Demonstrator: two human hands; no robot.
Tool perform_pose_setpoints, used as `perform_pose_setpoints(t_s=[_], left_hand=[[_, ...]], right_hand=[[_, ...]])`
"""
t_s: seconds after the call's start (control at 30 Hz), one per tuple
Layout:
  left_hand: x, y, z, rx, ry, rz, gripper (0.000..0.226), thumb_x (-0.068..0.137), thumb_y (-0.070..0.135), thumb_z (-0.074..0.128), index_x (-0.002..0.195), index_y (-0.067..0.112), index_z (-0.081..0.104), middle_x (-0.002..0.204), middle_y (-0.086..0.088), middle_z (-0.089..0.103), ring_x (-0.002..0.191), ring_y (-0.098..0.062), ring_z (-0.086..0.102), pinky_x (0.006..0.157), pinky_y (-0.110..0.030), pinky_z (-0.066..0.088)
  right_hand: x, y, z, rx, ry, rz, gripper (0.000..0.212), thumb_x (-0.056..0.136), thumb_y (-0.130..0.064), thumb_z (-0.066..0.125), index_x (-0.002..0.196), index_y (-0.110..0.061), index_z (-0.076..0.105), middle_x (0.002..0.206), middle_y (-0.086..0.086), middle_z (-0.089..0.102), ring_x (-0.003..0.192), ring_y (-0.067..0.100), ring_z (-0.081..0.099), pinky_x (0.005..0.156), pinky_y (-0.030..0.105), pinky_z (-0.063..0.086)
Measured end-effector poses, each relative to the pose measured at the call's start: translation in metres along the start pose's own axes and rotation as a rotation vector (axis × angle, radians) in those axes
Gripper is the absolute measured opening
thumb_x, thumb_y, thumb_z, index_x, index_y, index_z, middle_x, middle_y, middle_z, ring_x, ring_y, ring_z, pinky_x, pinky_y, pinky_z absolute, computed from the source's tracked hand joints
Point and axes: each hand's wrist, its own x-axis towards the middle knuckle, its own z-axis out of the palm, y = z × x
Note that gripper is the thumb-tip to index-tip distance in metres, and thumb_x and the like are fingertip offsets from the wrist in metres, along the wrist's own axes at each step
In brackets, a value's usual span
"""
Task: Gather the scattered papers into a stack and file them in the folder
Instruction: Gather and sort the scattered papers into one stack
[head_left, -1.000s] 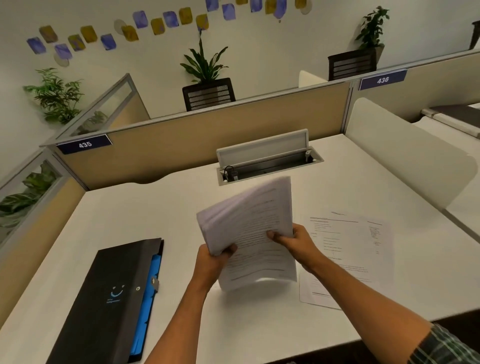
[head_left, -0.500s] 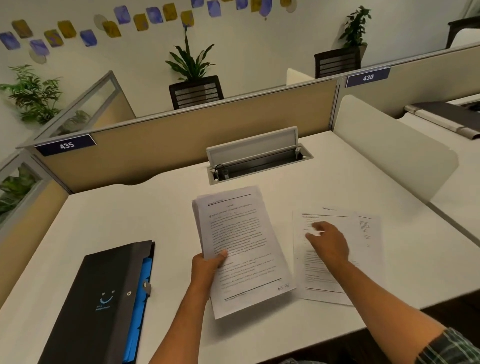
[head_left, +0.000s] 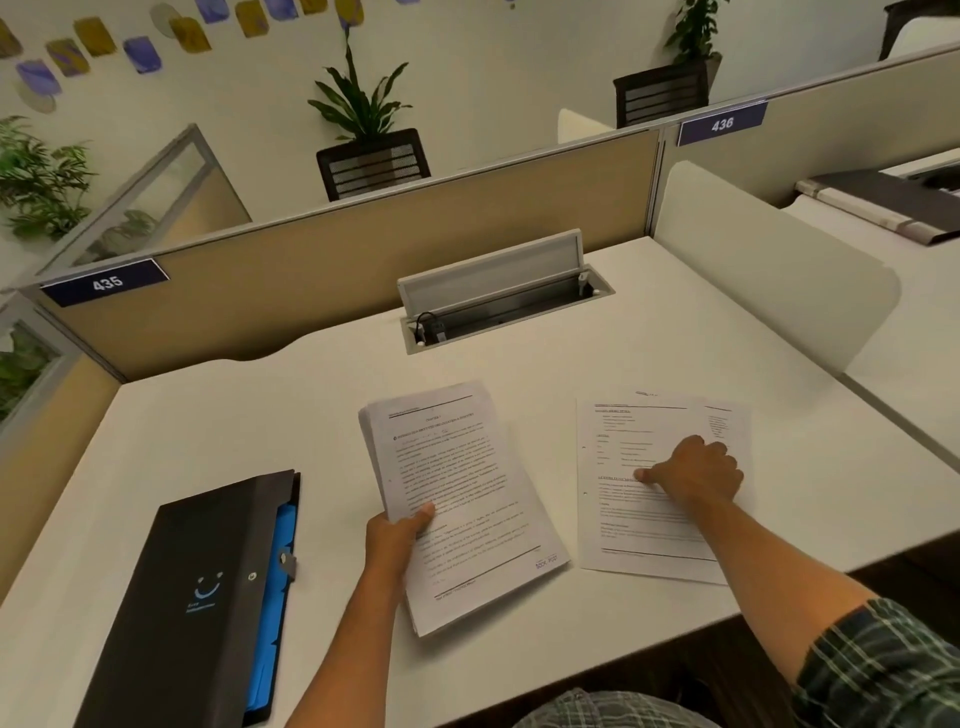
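On the white desk (head_left: 675, 332), near its front edge: left hand (head_left: 395, 540) gripping a stack (head_left: 457, 499) of printed papers at its left edge, thumb on top, fingers hidden beneath. Stack angled, far end toward the open cable tray (head_left: 498, 312), near end by the desk's front edge; whether lifted or resting, cannot tell. Just right of the stack, apart from it: loose sheets (head_left: 660, 519), lying flat and slightly fanned, one corner peeking out at the far right. Right hand (head_left: 696, 475) pressing down on those sheets, fingers curled under, thumb stretched left along the page; nothing pinched that shows. Plaid sleeve (head_left: 878, 670) at the lower right. To the left of the stack, well apart: black folder (head_left: 197, 597), closed, flat on the desk, blue dividers showing along its right edge, smile mark on the cover. Behind the desk, a tan partition (head_left: 363, 270) labelled 435 and 436, with potted plants (head_left: 363, 104) beyond.
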Motion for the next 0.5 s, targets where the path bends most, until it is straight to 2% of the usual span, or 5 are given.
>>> perform_pose_setpoints(t_s=[0.17,0.23,0.4,0.5], left_hand=[[-0.001,-0.001,-0.002,0.002,-0.011,0.006,0.021,0.083,0.012,0.083,0.099,0.015,0.07,0.086,-0.003,0.08,0.077,-0.025,0.078,0.062,-0.035,0.062],[-0.002,-0.002,-0.002,-0.003,-0.01,0.006,0.022,0.082,0.011,0.083,0.1,0.014,0.07,0.088,-0.004,0.08,0.078,-0.026,0.078,0.062,-0.035,0.062],[-0.002,-0.005,0.001,0.005,-0.014,0.004,0.026,0.082,0.012,0.083,0.104,0.013,0.07,0.093,-0.007,0.08,0.083,-0.029,0.077,0.069,-0.039,0.063],[-0.003,-0.007,0.003,0.01,-0.023,0.007,0.026,0.082,0.013,0.083,0.104,0.013,0.07,0.091,-0.005,0.08,0.08,-0.027,0.078,0.064,-0.036,0.063]], right_hand=[[0.005,0.009,0.005,-0.063,0.036,0.078,0.116,0.053,-0.083,0.079,0.137,-0.011,0.045,0.142,0.018,0.045,0.131,0.037,0.044,0.105,0.051,0.04],[0.008,0.013,0.005,-0.078,0.022,0.047,0.119,0.051,-0.084,0.079,0.138,-0.011,0.042,0.142,0.018,0.046,0.132,0.038,0.044,0.104,0.053,0.041],[0.008,0.013,0.005,-0.06,0.053,-0.111,0.11,0.057,-0.074,0.084,0.138,-0.012,0.042,0.135,0.014,0.051,0.127,0.035,0.047,0.095,0.046,0.046],[0.008,0.012,0.005,-0.043,0.059,-0.119,0.109,0.056,-0.073,0.086,0.135,-0.011,0.045,0.132,0.016,0.052,0.124,0.035,0.051,0.096,0.044,0.046]])
